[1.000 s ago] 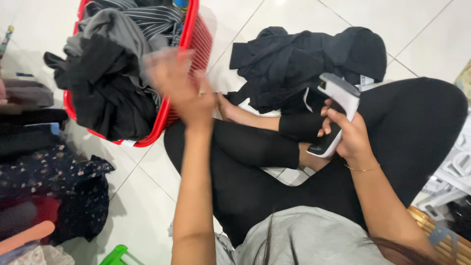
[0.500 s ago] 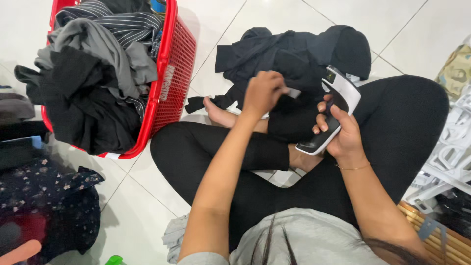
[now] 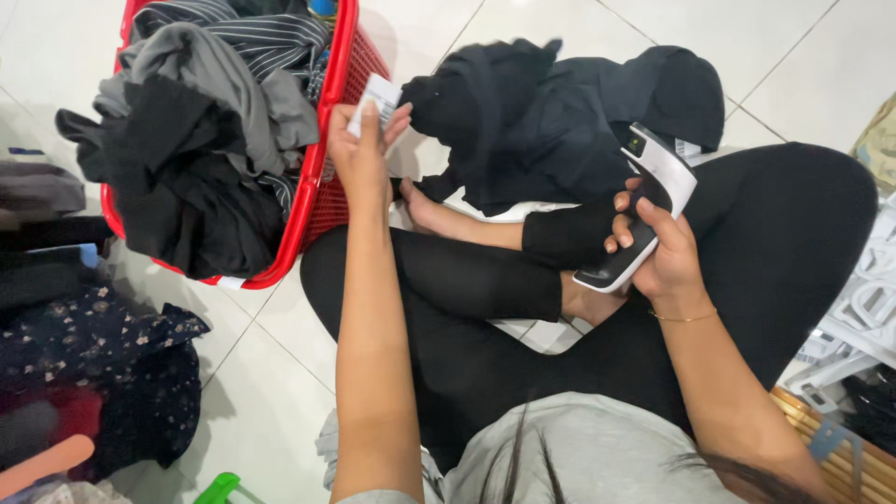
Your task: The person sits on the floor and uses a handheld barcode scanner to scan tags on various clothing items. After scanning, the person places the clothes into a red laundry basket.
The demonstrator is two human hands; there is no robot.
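Observation:
My left hand (image 3: 359, 149) is raised beside the red laundry basket (image 3: 322, 177) and pinches a small white tag (image 3: 378, 96) that hangs from a black garment (image 3: 551, 121) lying on the tiled floor ahead. My right hand (image 3: 658, 247) grips a white and black handheld scanner (image 3: 644, 201), held over my crossed legs in black leggings. The scanner's head points up toward the black garment. The basket is full of black, grey and striped clothes.
Dark and floral clothes (image 3: 93, 364) lie piled at the left on the white tiles. A white plastic rack (image 3: 859, 317) and a woven basket edge (image 3: 840, 439) stand at the right. A green object (image 3: 219, 487) sits at the bottom edge.
My left hand went from the black garment up and left toward the basket rim, now holding the white tag. My right hand keeps the scanner in about the same place.

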